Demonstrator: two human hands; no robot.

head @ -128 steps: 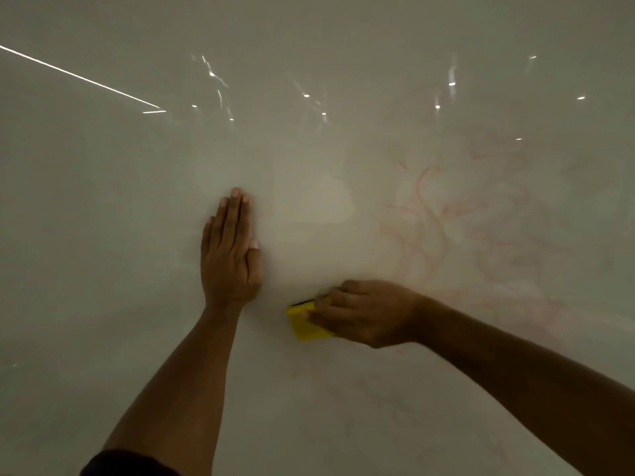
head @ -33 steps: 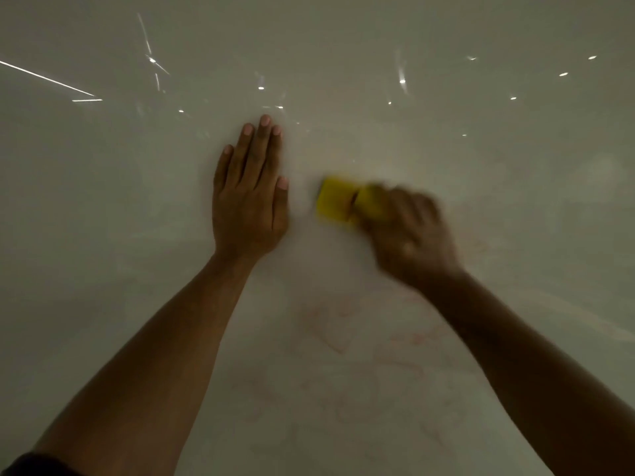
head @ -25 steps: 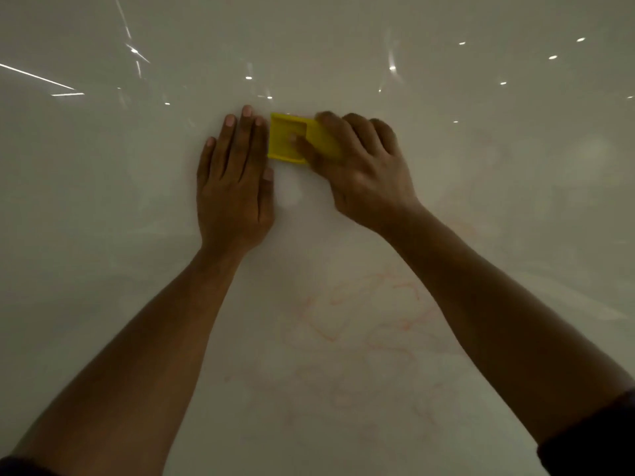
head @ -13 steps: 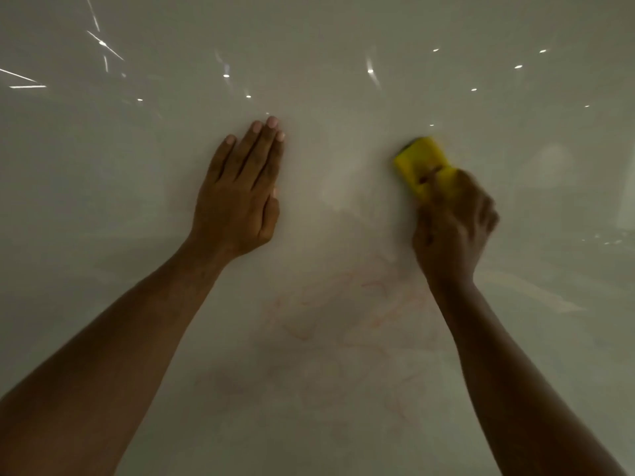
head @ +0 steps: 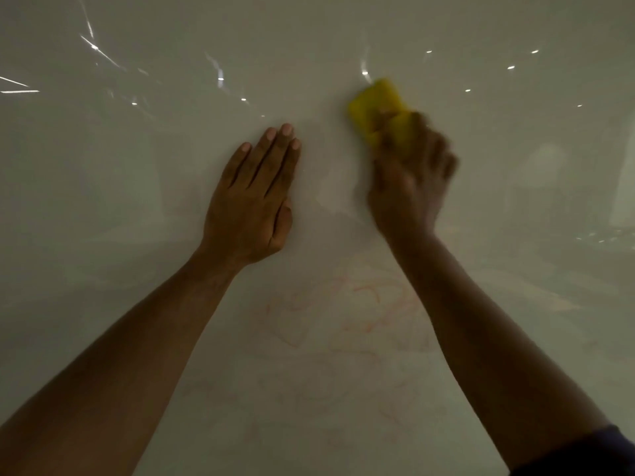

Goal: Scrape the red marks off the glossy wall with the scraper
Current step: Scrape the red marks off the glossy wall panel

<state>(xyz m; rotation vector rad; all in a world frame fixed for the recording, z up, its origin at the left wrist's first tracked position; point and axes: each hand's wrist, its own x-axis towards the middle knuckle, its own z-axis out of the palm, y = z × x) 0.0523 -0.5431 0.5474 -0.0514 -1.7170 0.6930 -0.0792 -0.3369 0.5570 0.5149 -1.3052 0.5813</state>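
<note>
1. Right hand [head: 410, 187]: blurred, fingers curled closed around the lower part of a small yellow plastic scraper [head: 376, 101]. The forearm runs down to the lower right corner, where a dark sleeve cuff [head: 591, 451] shows.
2. Yellow plastic scraper: rectangular, tilted with its top leaning left. It projects up and to the left out of the right hand's grip, its upper half uncovered and its lower part hidden behind the fingers. Its working edge cannot be told apart because of blur.
3. Left hand [head: 252, 201]: fully open, flat, fingers together and pointing up and slightly right, palm pressed on the wall. It holds nothing. It lies to the left of the right hand, apart from it, with a strip of bare wall between them.
4. Glossy pale grey-white wall [head: 103, 201]: fills the whole view; none of its edges or corners shows. Bare surface extends on every side of both hands, widest above and to the far left and right.
5. Faint red scribbled marks [head: 367, 304]: spread over the wall below both hands, between the two forearms, and reaching under the right forearm. They lie well below the scraper, not touching it.
6. Bright reflected light spots and streaks [head: 220, 77]: scattered along the upper wall, one just beside the scraper's top.
</note>
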